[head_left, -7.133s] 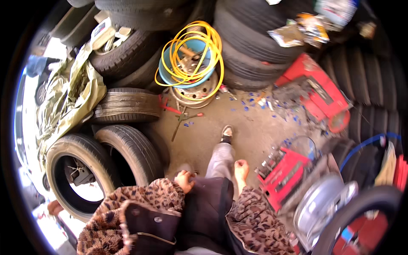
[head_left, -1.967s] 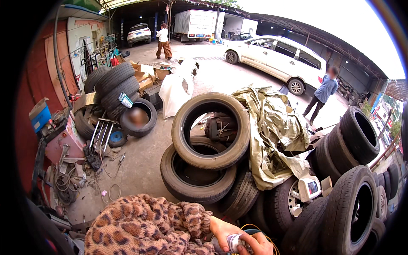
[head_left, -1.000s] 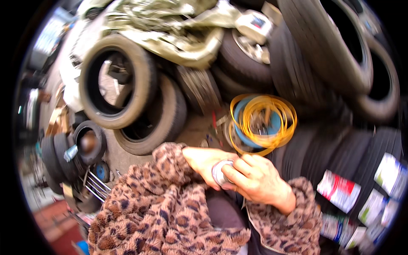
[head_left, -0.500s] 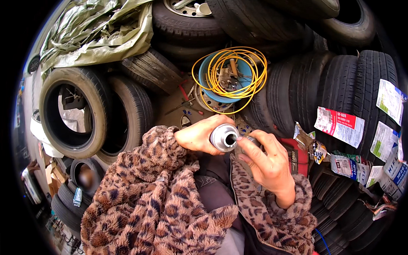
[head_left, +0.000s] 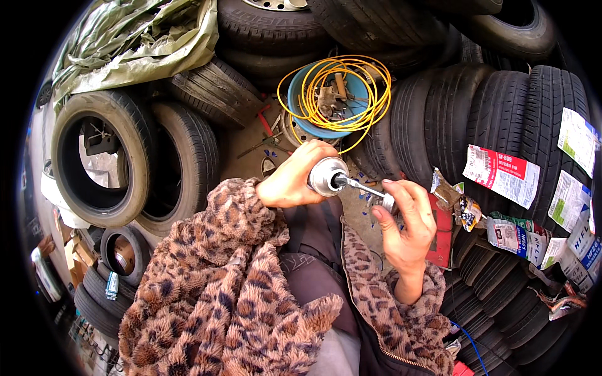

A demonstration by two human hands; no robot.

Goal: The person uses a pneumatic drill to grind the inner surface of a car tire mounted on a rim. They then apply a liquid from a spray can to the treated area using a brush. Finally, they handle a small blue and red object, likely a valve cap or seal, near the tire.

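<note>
A small silvery metal can [head_left: 321, 175] is gripped in my left hand [head_left: 290, 180], its round mouth tilted to the right. Between the thumb and fingers of my right hand [head_left: 407, 229] is a round screw cap [head_left: 388, 202] with a brush stem [head_left: 362, 187] fixed to it. The stem slants up leftward, and its dark tip sits at the can's mouth. What is inside the can is too dark to make out.
Beyond my hands, a blue basin [head_left: 300, 94] holds tools, with a yellow hose [head_left: 384, 94] coiled over it. Tyres stand at left [head_left: 103, 160] and right [head_left: 501, 106]. A greenish tarp [head_left: 135, 50] covers the far left. A red-handled tool [head_left: 264, 122] lies on the floor.
My right hand has moved down and away from the can with the cap, drawing the brush stem largely out of the mouth. The can is tipped further to the right.
</note>
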